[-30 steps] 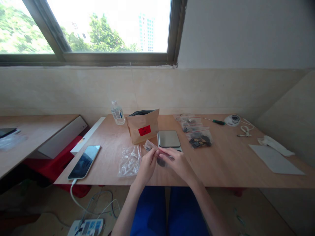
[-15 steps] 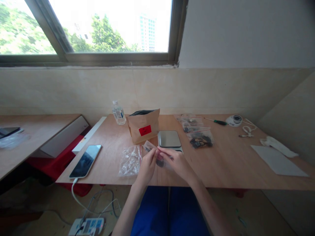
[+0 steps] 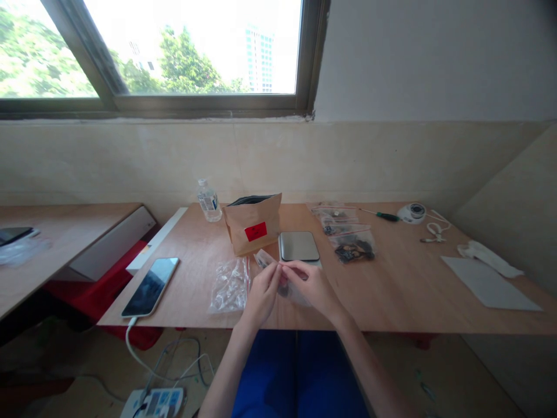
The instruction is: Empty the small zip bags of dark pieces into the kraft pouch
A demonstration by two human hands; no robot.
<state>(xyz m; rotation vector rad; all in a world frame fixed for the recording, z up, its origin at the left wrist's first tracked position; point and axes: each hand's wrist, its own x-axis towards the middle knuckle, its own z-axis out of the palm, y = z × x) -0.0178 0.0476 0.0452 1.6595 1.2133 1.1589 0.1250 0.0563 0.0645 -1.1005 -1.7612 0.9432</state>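
Observation:
Both my hands meet over the near edge of the wooden table (image 3: 391,290). My left hand (image 3: 260,293) and my right hand (image 3: 314,286) pinch the top edge of a small clear zip bag (image 3: 264,259) that has something dark inside. The bag hangs between my fingers, just in front of a small silver scale (image 3: 298,246). A stack of empty clear bags (image 3: 230,284) lies left of my left hand.
A brown paper pouch (image 3: 255,230) with a red label stands behind, beside a water bottle (image 3: 208,201). Filled zip bags (image 3: 351,248) lie right of the scale. A phone (image 3: 150,278) lies left; a screwdriver (image 3: 383,216), tape roll (image 3: 413,212) and white sheet (image 3: 489,283) lie right.
My fingertips have drawn closer together along the bag's top edge. The bag and my hands stay in nearly the same place.

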